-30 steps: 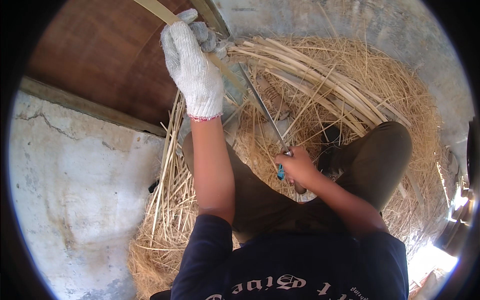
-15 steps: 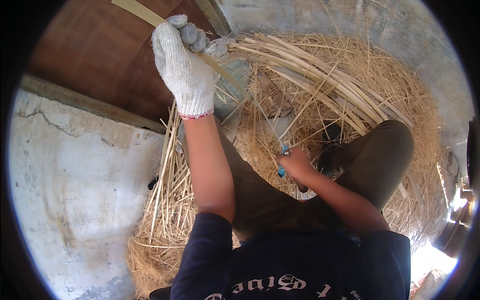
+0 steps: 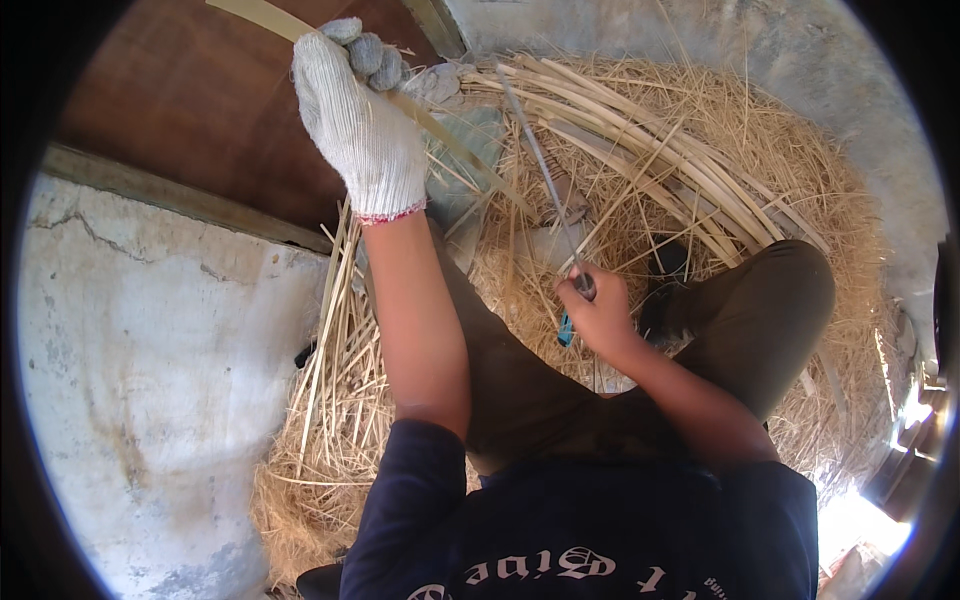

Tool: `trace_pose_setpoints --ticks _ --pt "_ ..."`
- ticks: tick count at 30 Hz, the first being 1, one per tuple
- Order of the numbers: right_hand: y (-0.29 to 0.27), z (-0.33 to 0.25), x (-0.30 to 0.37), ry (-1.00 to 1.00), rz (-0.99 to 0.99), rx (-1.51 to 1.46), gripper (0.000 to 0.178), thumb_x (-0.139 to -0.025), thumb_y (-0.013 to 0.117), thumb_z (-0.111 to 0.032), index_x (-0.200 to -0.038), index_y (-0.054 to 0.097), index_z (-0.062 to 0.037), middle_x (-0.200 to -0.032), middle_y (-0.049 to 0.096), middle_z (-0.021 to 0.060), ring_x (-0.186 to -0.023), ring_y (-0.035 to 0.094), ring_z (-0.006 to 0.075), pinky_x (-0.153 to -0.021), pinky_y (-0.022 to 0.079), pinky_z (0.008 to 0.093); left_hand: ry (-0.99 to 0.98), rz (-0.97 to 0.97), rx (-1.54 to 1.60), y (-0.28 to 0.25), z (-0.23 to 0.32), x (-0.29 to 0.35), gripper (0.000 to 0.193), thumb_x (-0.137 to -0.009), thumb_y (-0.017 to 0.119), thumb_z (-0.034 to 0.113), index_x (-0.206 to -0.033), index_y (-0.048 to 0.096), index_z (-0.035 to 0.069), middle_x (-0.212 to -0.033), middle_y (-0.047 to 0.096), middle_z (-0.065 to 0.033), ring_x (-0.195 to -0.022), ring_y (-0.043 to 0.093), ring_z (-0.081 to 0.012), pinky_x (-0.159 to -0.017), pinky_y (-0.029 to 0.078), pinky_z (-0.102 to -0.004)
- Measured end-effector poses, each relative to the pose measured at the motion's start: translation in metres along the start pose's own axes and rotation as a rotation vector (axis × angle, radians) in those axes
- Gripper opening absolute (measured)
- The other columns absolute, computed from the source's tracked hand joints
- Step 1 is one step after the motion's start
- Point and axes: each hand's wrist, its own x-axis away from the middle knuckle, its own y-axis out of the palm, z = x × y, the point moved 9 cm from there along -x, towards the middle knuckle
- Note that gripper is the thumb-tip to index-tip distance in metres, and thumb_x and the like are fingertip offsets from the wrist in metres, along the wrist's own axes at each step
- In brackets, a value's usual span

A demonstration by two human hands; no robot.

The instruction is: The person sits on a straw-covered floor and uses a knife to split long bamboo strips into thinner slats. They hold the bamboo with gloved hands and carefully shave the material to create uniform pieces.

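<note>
My left hand (image 3: 365, 130), in a white knitted glove with a red-edged cuff, is closed around a flat, pale bamboo strip (image 3: 458, 148). One end sticks out past the fist at the upper left; the other slants down toward the middle. My bare right hand (image 3: 608, 318) grips a knife by its handle, with the long thin blade (image 3: 541, 160) pointing up and away. A blue piece (image 3: 566, 330) shows below the right fingers; whether it belongs to the knife I cannot tell. The blade stands to the right of the strip, apart from it.
Split bamboo strips (image 3: 640, 150) lie in a bundle over a heap of fine shavings (image 3: 800, 180). A brown stick-like piece (image 3: 565, 195) lies near the blade. More thin strips (image 3: 345, 370) lean at the left by a worn wall (image 3: 150, 370). A brown panel (image 3: 220, 120) stands behind my glove.
The knife has swung away from the strip, its blade now pointing up and clear of it. My right hand has turned and risen slightly; my gloved hand has shifted a little up and left.
</note>
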Motion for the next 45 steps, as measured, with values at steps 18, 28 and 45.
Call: trace_pose_setpoints --ticks 18,28,45 --pt "0.008 0.013 -0.001 0.144 -0.122 -0.085 0.028 -0.088 0.069 -0.016 -0.070 0.055 0.0013 -0.056 0.051 0.0036 -0.043 0.045 0.0154 -0.043 0.036 0.0395 -0.002 0.019 -0.002 -0.004 0.000 0.000 0.043 -0.101 0.063 0.047 -0.109 0.058 0.005 -0.082 0.045 -0.0018 -0.073 0.041 -0.0175 -0.066 0.037 -0.0349" --pt "0.003 0.090 -0.009 0.459 -0.165 0.303 0.036 -0.085 0.069 -0.024 -0.073 0.062 0.0090 -0.063 0.063 0.0182 -0.051 0.064 0.0247 -0.048 0.049 0.0420 0.016 0.023 0.004 -0.009 -0.001 -0.005 0.041 -0.101 0.064 0.044 -0.109 0.057 0.004 -0.082 0.044 -0.0023 -0.074 0.041 -0.0173 -0.065 0.036 -0.0347" --pt "0.010 0.040 0.001 0.210 -0.106 0.321 0.037 -0.089 0.065 -0.030 -0.069 0.060 0.0013 -0.055 0.058 0.0116 -0.048 0.057 0.0279 -0.054 0.047 0.0428 0.015 0.160 -0.015 0.001 0.007 0.013 0.040 -0.106 0.057 0.047 -0.088 0.061 0.012 -0.063 0.039 0.0071 -0.054 0.033 -0.0053 -0.049 0.024 -0.0238"
